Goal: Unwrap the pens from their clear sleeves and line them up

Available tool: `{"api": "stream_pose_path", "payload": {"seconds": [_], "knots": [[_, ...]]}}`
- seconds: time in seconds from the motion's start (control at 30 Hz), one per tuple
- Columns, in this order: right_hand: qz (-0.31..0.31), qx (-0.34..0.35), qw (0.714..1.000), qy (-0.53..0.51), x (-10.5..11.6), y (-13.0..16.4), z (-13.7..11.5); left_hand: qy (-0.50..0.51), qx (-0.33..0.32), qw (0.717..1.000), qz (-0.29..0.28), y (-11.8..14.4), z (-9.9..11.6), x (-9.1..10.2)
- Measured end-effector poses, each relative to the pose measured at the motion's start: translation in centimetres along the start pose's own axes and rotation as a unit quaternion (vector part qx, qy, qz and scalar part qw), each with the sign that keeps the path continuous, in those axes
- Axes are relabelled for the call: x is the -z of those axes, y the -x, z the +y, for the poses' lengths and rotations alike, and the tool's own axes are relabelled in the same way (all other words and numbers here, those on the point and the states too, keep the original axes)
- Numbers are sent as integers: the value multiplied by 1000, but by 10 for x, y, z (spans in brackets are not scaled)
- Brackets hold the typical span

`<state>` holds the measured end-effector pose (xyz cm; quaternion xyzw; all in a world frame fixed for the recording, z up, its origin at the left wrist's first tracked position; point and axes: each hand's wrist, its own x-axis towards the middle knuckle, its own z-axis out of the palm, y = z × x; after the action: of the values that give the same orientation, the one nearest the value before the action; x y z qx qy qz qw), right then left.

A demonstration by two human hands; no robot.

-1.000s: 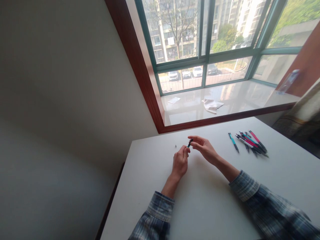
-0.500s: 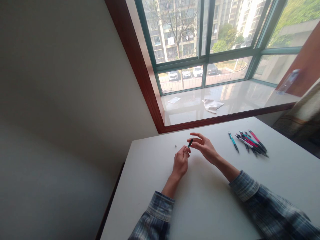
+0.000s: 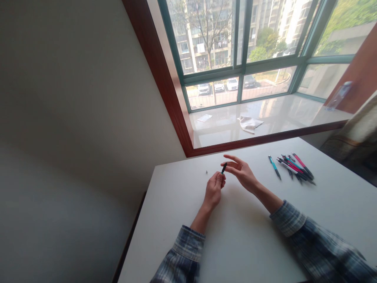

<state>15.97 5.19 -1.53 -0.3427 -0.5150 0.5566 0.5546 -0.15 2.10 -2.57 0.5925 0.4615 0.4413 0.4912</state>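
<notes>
My left hand is closed around a pen or mechanical pencil with a black grip that points up and away. A bit of teal shows where the barrel enters my fist; the rest is hidden in the fingers. Close beside the black end is my right hand, its fingers spread and curved. I cannot tell whether its thumb or fingers touch the pen. A tiny greyish piece lies on the white table left of the pen, too small to name.
At the right lies a heap of pens in pink, teal, white and black, with one teal pen apart on its left. Behind the table, a window sill holds a white cloth and a clear bottle.
Almost nothing differs. The pen in my left hand is turned slightly more upright, and my right hand has stayed beside it.
</notes>
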Motion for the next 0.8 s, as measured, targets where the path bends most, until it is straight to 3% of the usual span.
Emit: {"api": "stream_pose_path", "payload": {"seconds": [0.23, 0.63, 0.8], "knots": [[13, 6, 1000, 28, 0, 0, -2, 57, -6, 998, -12, -2, -3, -1], [11, 4, 1000, -6, -4, 1, -7, 89, -5, 996, -23, -2, 1, -3], [20, 18, 999, 33, -5, 2, -5, 81, 0, 997, -22, -3, 0, -3]]}}
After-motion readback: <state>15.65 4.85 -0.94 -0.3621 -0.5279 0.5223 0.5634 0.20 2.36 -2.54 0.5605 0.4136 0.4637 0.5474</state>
